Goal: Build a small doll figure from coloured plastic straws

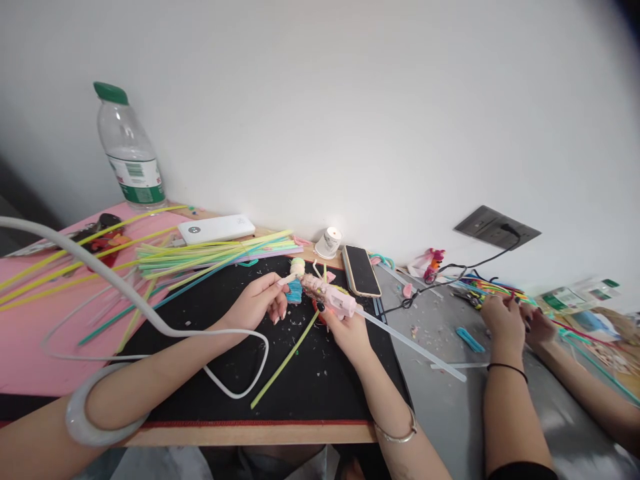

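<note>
My right hand is wrapped round a pink hot glue gun, its nozzle end smeared brown and pointing left. From its back a long clear glue stick sticks out toward the lower right. My left hand, fingers pinched, holds a small pale strip close to the nozzle. Just beyond the fingertips is a small craft piece with a pale yellow-green top and a blue fuzzy part; whether my left hand touches it I cannot tell. A green pipe cleaner lies below the gun.
A black mat covers the desk before me, with a bundle of pipe cleaners, a power bank, a phone and a bottle behind. A white cable crosses my left arm. A co-worker's hands are at right.
</note>
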A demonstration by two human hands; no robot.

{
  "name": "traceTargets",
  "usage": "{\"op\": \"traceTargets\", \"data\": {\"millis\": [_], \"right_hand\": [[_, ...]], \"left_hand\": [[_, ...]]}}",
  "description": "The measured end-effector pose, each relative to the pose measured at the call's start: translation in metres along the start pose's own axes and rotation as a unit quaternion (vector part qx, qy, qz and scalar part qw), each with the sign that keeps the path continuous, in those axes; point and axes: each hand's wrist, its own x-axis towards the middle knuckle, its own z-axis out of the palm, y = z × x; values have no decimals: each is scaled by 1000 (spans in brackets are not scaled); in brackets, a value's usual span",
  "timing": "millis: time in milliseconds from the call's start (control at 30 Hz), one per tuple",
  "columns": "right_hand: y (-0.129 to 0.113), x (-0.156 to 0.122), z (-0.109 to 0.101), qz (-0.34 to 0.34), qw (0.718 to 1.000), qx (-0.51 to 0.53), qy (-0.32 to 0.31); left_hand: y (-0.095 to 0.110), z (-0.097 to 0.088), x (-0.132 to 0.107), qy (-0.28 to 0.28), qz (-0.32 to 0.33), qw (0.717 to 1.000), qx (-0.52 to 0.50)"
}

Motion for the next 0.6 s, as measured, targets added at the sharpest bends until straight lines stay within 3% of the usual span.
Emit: {"op": "traceTargets", "data": {"millis": [233,600], "right_hand": [[4,-1,-3,10,998,-44,45],[7,-2,-3,-86,992,-91,-18]], "left_hand": [[3,1,-1,10,-3,1000,-1],[-2,1,0,7,-1,1000,2]]}}
